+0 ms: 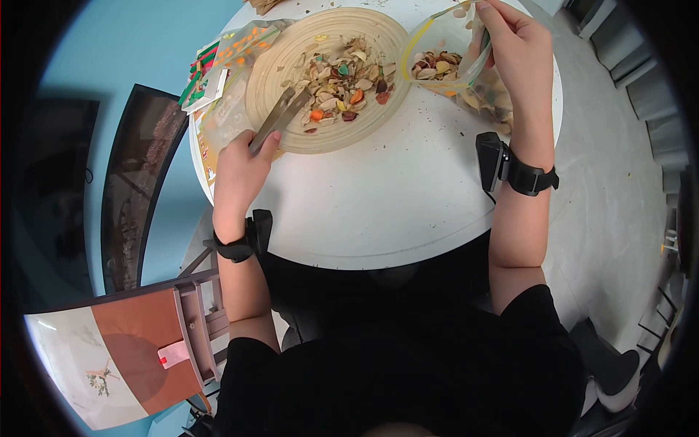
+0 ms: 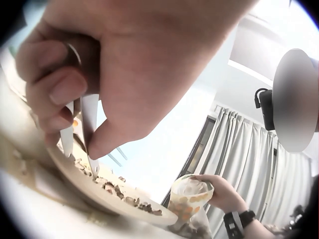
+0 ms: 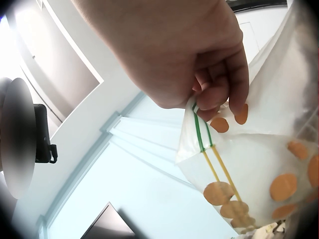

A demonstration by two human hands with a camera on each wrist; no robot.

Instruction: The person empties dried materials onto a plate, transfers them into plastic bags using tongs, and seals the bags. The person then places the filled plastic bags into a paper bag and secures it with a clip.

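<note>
My left hand (image 1: 246, 164) grips metal tongs (image 1: 280, 116), whose tips reach over the left part of a round wooden plate (image 1: 266, 87). Dried petals and potpourri pieces (image 1: 335, 84) in cream, orange, green and dark red lie spread across it. In the left wrist view, the thumb and fingers wrap the two tong arms (image 2: 89, 124) close above the plate's contents. At the upper right, my right hand (image 1: 520, 51) pinches the rim of a clear zip bag (image 1: 429, 86) with orange dots. The bag's mouth stands open, with more dried pieces (image 1: 439, 65) inside.
Left of the plate lie another dotted bag (image 1: 247, 47) and a white box with red and green sticks (image 1: 207, 84). Small crumbs dot the white round table (image 1: 364, 204). Brown paper (image 1: 263, 6) sits at the far edge. A screen (image 1: 138, 182) stands beyond the table's left.
</note>
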